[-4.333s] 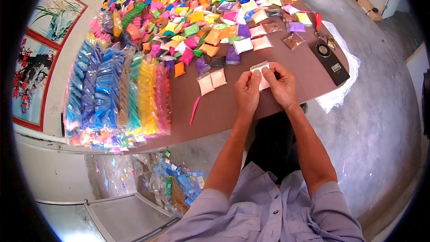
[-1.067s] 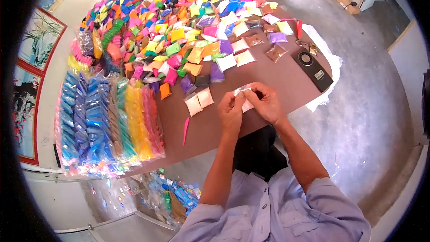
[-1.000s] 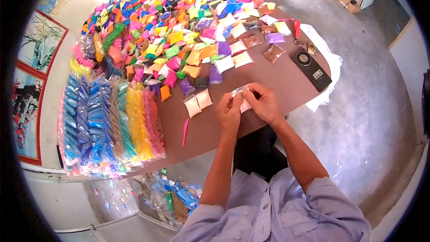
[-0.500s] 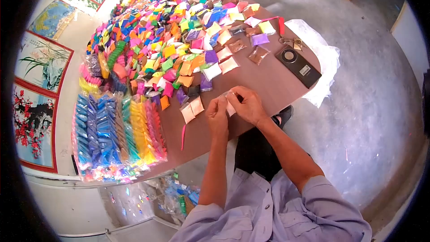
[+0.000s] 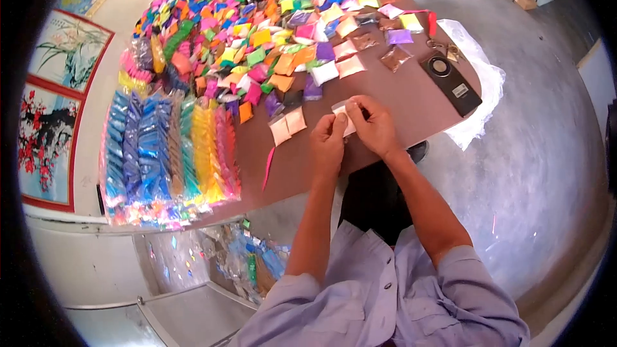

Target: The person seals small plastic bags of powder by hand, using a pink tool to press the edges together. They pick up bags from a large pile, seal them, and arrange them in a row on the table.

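Observation:
Between my two hands is a small pale pink packet [image 5: 349,127], held above the near edge of the brown table [image 5: 257,183]. My left hand [image 5: 328,140] pinches its left side with thumb and fingers. On the other side, my right hand [image 5: 373,127] grips it with curled fingers; much of the packet is hidden behind them. Just left of my hands, two pale peach packets [image 5: 288,126] lie side by side on the table. A pink ribbon strip [image 5: 268,166] lies below them.
A large heap of colourful packets [image 5: 257,38] covers the far table. Clear bags of coloured packets in rows [image 5: 168,148] stand at the left edge. A black device with a round dial [image 5: 451,82] and keys [image 5: 445,48] lie right. Below left is a pile of plastic wrappers [image 5: 254,260].
The view has shifted, so the table appears higher and a little to the right. Both hands still hold the packet, and more of its top now shows between my fingers.

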